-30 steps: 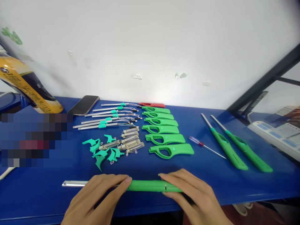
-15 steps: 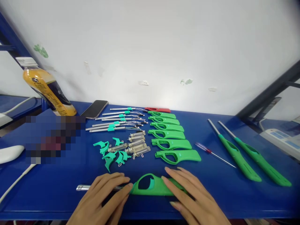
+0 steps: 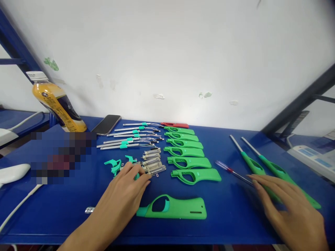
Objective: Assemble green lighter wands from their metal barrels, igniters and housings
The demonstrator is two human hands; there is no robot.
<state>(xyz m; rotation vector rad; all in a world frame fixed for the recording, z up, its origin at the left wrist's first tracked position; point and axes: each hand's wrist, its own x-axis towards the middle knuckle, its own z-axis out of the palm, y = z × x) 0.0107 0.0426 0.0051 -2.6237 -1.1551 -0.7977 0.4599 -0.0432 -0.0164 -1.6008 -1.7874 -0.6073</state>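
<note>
My left hand [image 3: 123,193] is over the teal trigger pieces [image 3: 113,165], its fingers bent and slightly apart, partly covering them. Beside its fingertips lie several clear fuel tanks [image 3: 154,162] with metal ends. A green utility lighter [image 3: 180,208] with a teal trigger rests near the front edge, its metal tube mostly behind my left forearm. My right hand [image 3: 290,209] is at the right with fingers stretched out, holding nothing visible. It hangs over the handle of one green lighter [image 3: 258,167] and near the shaft tip of a screwdriver [image 3: 222,165]. Another long green lighter [image 3: 281,170] lies alongside.
Several green handle shells [image 3: 196,174] and a red one [image 3: 178,125] form a column mid-table. Metal tubes with wires [image 3: 120,146] lie left of them. A phone [image 3: 108,124], a leaning drink bottle [image 3: 59,104] and a white cable [image 3: 19,202] are at the left.
Both hands have let go of the green lighter at the front. My left hand has moved forward to the trigger pieces; my right hand has moved right toward the long lighters.
</note>
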